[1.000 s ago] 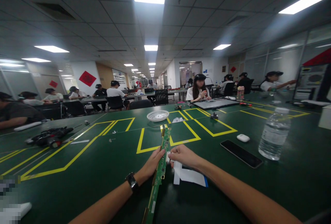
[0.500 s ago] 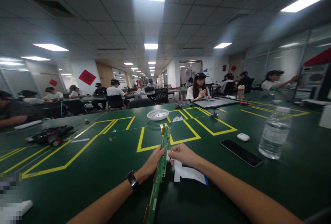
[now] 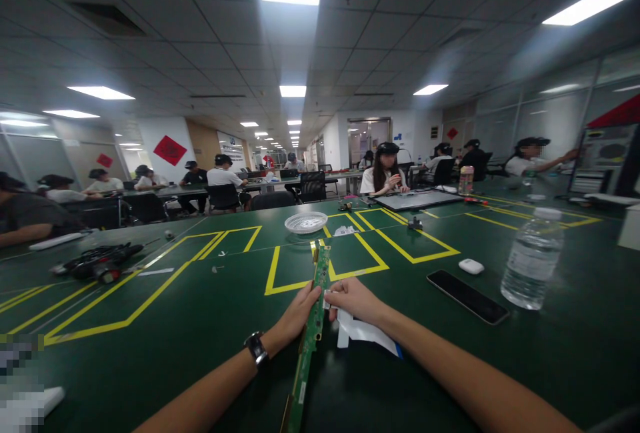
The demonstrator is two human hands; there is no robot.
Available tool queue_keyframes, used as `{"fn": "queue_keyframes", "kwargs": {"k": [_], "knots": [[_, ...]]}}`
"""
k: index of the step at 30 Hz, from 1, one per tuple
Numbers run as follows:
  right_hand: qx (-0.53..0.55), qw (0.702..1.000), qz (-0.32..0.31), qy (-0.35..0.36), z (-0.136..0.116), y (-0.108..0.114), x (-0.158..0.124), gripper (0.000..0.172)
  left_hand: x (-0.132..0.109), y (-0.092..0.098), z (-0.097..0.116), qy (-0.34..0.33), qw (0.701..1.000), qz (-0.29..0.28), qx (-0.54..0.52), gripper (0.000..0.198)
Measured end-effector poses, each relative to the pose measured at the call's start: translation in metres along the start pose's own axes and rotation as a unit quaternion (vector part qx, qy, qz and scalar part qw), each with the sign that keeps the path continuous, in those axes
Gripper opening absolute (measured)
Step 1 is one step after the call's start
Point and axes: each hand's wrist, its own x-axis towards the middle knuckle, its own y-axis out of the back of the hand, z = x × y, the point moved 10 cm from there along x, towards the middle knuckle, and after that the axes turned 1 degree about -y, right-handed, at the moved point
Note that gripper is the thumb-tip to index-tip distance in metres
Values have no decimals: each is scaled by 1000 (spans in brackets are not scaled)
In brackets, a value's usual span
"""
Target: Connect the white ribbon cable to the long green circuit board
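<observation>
At lower centre, the left hand [image 3: 299,313] grips a long, narrow green board [image 3: 313,333]; the right hand [image 3: 359,300] pinches a flat, white, blue-tipped ribbon [image 3: 367,331] beside it. Yellow tape [image 3: 435,256] marks the smooth green counter [image 3: 210,316] beneath a panelled ceiling [image 3: 200,26].

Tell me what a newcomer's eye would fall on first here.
Probably the long green circuit board at bottom centre, gripped in the left hand, while the right hand holds a white ribbon cable with a blue end beside the board's right edge. Next, the bright yellow tape outlines across the dark green table, and the clear water bottle at the right, near a black smartphone.
</observation>
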Motion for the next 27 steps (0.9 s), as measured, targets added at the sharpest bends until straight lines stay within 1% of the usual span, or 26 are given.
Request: {"fn": "queue_keyframes", "kwargs": {"k": [1, 3, 5, 6, 7, 8, 9, 10, 11, 12, 13, 14, 15, 17, 19, 21, 24, 27], "knots": [[-18, 1000, 5, -3, 1, 6, 2, 27, 2, 3, 0, -8, 1000, 12, -2, 45], [-67, 997, 29, -8, 6, 28, 6, 29, 7, 17, -2, -25, 998, 62, -16, 44], [-134, 988, 80, -23, 12, 63, 6, 35, 10, 39, -10, -34, 988, 144, -42, 43], [-179, 977, 109, -34, 15, 84, 4, 38, 10, 49, -14, -34, 981, 180, -56, 42], [-242, 958, 145, -46, 17, 106, 0, 42, 10, 59, -18, -32, 975, 213, -64, 39], [-322, 928, 179, -55, 17, 127, -5, 42, 10, 67, -20, -31, 969, 239, -63, 36], [-406, 886, 210, -72, 17, 146, -12, 40, 9, 75, -21, -30, 964, 259, -55, 34], [-476, 844, 228, -98, 19, 162, -18, 36, 9, 81, -20, -30, 960, 276, -41, 31], [-527, 806, 239, -125, 21, 175, -23, 33, 8, 86, -18, -32, 956, 290, -25, 30], [-561, 777, 248, -140, 22, 183, -27, 30, 6, 90, -16, -32, 953, 303, -11, 29], [-580, 761, 253, -142, 22, 187, -29, 28, 5, 94, -14, -31, 949, 313, -1, 28], [-589, 757, 252, -127, 20, 186, -29, 28, 4, 96, -13, -31, 947, 320, 5, 28], [-592, 762, 242, -99, 18, 181, -26, 28, 4, 97, -12, -31, 946, 323, 8, 28], [-594, 779, 200, -38, 18, 163, -18, 28, 5, 95, -12, -33, 949, 313, 11, 28], [-600, 783, 165, -7, 23, 149, -12, 28, 6, 91, -11, -39, 954, 296, 15, 27], [-610, 772, 178, -14, 29, 150, -9, 28, 6, 88, -9, -44, 956, 289, 14, 27], [-613, 754, 229, -58, 38, 166, -10, 32, 5, 88, -5, -53, 954, 296, 8, 27], [-606, 748, 254, -91, 44, 178, -12, 35, 4, 88, -3, -57, 953, 297, 8, 27]]}}
